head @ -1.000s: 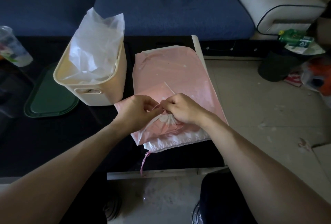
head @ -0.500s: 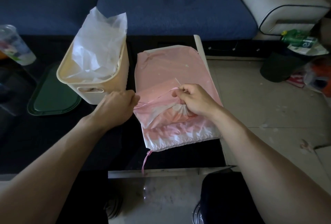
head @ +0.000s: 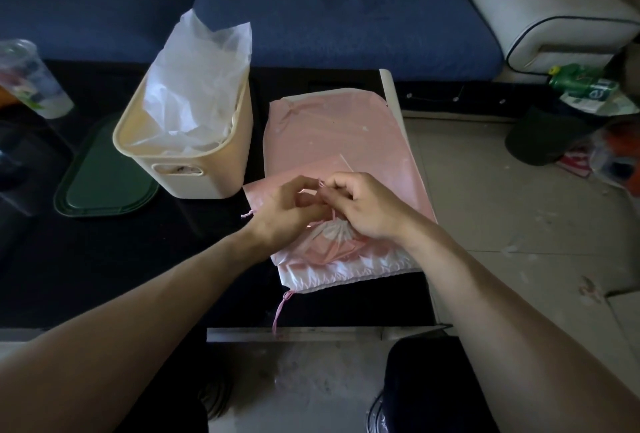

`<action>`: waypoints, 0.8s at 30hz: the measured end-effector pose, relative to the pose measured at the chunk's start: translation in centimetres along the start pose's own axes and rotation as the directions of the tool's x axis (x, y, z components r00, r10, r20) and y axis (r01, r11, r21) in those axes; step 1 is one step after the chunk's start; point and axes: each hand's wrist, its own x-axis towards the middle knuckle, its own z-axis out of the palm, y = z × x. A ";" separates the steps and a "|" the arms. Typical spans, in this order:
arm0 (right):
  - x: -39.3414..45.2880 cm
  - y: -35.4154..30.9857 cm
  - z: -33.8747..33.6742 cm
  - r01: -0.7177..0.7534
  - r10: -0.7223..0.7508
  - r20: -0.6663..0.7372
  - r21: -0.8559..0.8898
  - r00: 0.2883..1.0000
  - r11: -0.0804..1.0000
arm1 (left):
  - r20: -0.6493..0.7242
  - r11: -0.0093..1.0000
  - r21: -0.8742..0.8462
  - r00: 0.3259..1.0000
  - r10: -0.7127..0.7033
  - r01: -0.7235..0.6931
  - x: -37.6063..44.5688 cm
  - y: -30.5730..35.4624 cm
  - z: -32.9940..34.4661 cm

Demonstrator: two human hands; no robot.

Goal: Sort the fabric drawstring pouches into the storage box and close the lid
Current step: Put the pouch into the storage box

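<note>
I am working over a pink fabric drawstring pouch (head: 322,242) that is lying on the dark table (head: 104,259), on top of a larger flat pink bag (head: 332,131) near the table's right edge. My left hand (head: 284,214) and my right hand (head: 363,207) are meeting above the gathered mouth of the pouch, fingers curled, and both are pinching its thin pink drawstring (head: 321,184) (the cord is showing as a small loop between my fingertips). The pouch's neck is bunching into white pleats just under my right palm. A second pink cord (head: 280,311) is trailing from the near edge of a white gathered hem and hanging over the table's front edge.

To the left of the pouches the cream plastic storage box (head: 221,169) is standing upright with no lid on it, and crumpled white translucent wrapping (head: 197,86) is sticking up out of it. A dark green flat lid (head: 104,183) is lying on the table just beside the box, on its left. A clear plastic cup (head: 31,82) is standing at the far left
</note>
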 end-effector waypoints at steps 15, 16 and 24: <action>-0.3 0.3 -1.1 -0.086 0.085 0.013 0.087 0.996 0.992 | -0.012 0.928 0.359 0.995 -0.104 0.101 -0.2 0.8 0.0; -0.3 0.4 -1.1 -0.087 0.086 0.008 0.067 0.996 0.994 | -0.037 0.924 0.371 0.995 -0.088 0.096 -0.2 0.8 0.2; -0.3 0.3 -0.4 -0.049 0.035 -0.110 -0.124 0.993 0.991 | 0.118 0.942 -0.079 0.942 -0.315 0.325 0.1 0.1 -0.2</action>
